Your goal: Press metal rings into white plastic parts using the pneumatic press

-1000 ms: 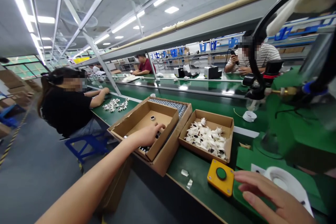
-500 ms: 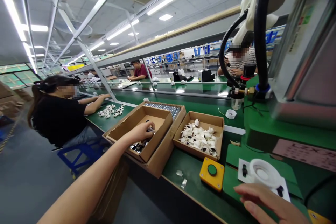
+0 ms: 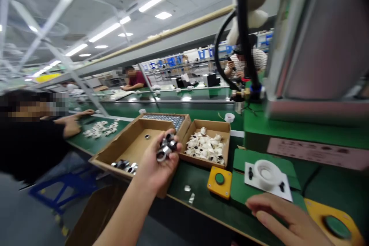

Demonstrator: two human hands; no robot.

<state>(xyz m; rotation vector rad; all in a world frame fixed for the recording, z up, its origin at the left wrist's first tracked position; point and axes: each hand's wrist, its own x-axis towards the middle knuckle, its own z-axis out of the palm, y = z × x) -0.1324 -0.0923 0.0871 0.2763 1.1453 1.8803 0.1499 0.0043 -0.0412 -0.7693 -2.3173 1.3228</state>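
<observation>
Head view: the left hand is raised palm up above the near edge of a shallow brown cardboard tray, arm stretched out from the lower left. Its fingers are cupped and curled around a small cluster of shiny silver metal rings; about five show, though blur makes the count uncertain. One loose ring lies alone on the tray floor, and a small heap of more rings sits in the tray's near corner. Just beside the tray to the right stands one smaller brown cardboard box filled with white and black plastic parts, too many to count.

The right hand rests flat, palm down, on the green surface at the lower right, fingers spread loose and holding nothing. Two yellow boxes with green push buttons flank it: one to its left, one to its right. Just beyond the hand, one white round fixture sits on a white plate. Three other people sit along the line.
</observation>
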